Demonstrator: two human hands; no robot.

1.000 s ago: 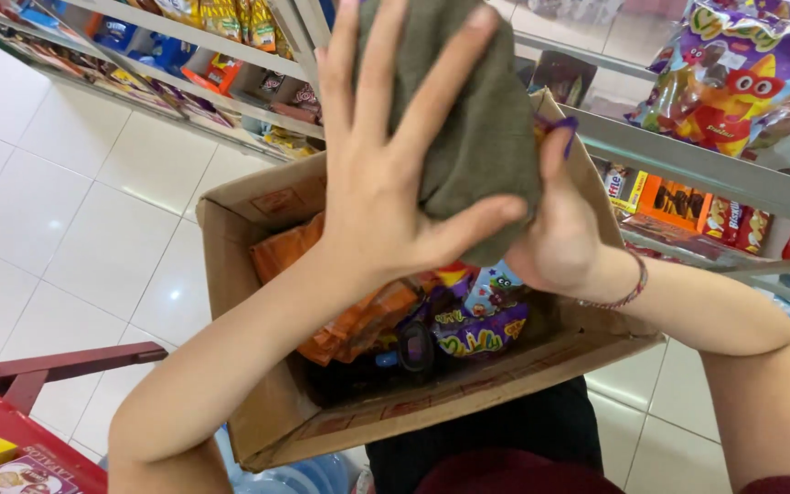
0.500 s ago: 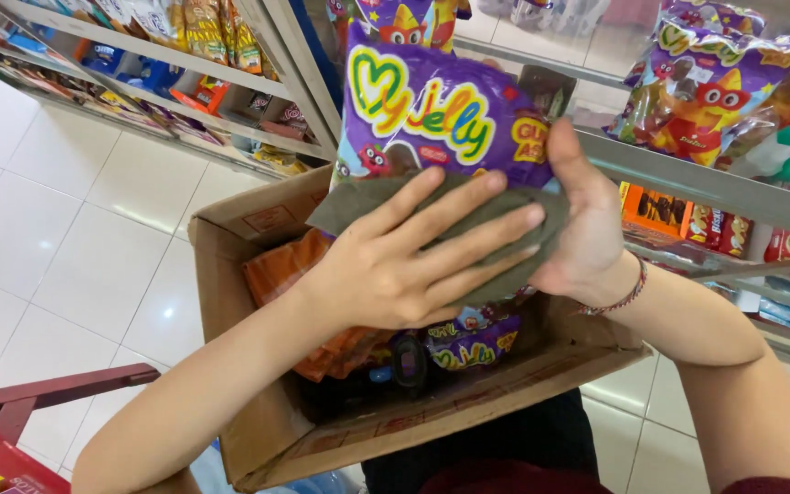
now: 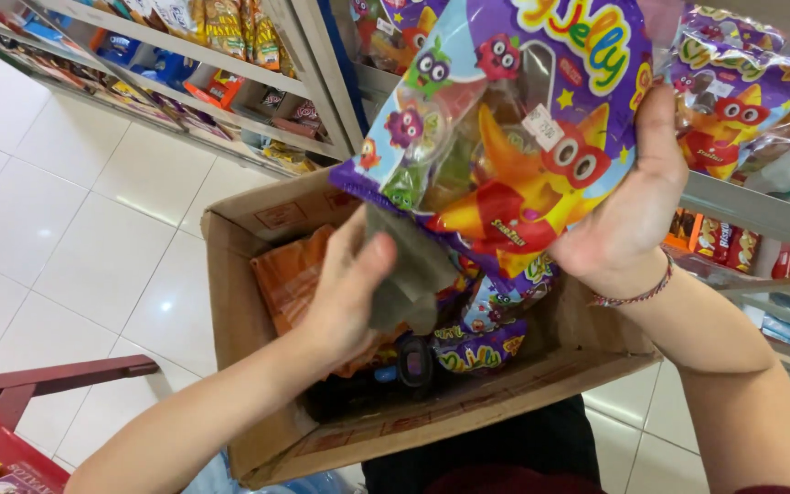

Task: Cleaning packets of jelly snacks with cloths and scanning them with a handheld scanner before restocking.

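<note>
My right hand (image 3: 628,206) grips the right edge of a big purple candy bag (image 3: 505,128) with cartoon monsters, held up over an open cardboard box (image 3: 240,302). My left hand (image 3: 345,293) pinches a grey-green cloth (image 3: 409,274) against the bag's lower edge. A braided bracelet (image 3: 637,293) circles my right wrist. Inside the box lie orange packets (image 3: 290,279) and more purple candy bags (image 3: 482,334).
Store shelves (image 3: 185,55) with snack packets run along the upper left. A shelf (image 3: 761,210) at right carries similar purple bags (image 3: 752,101) and small boxes. A red cart frame (image 3: 38,384) sits at lower left on white floor tiles.
The purple bag has been lifted and turned to face me. The cloth has slid from covering the bag down to its lower edge, and my left hand dropped with it.
</note>
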